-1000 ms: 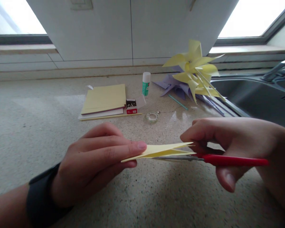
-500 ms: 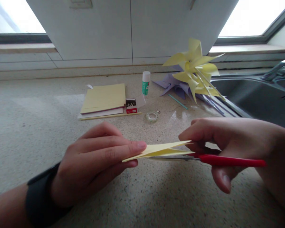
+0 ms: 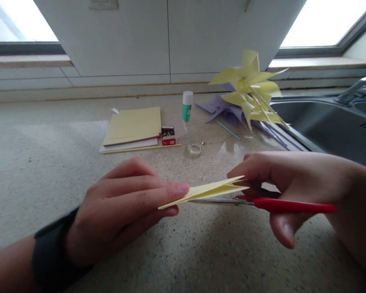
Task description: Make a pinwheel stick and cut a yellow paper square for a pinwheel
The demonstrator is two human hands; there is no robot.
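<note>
A folded piece of yellow paper (image 3: 213, 189) is pinched between the thumb and fingers of my left hand (image 3: 125, 207), its layers fanning apart toward the right. My right hand (image 3: 289, 179) grips red-handled scissors (image 3: 293, 205), thumb below and fingers above. The scissors' metal blades point left, running along the lower edge of the paper close to my left fingertips. How far the blades reach into the paper is partly hidden. Both hands are held above the speckled counter (image 3: 183, 260).
Behind my hands lie a stack of yellow paper (image 3: 132, 126), a red box of pins (image 3: 168, 137), a thin stick (image 3: 143, 149), a tape roll (image 3: 195, 149) and a glue stick (image 3: 187, 106). Yellow pinwheels (image 3: 247, 87) and purple pinwheels (image 3: 221, 106) rest beside the sink (image 3: 329, 126).
The paper's right end has tilted up slightly, its layers apart. The scissors and my right hand have shifted a little to the left. My left hand has barely moved.
</note>
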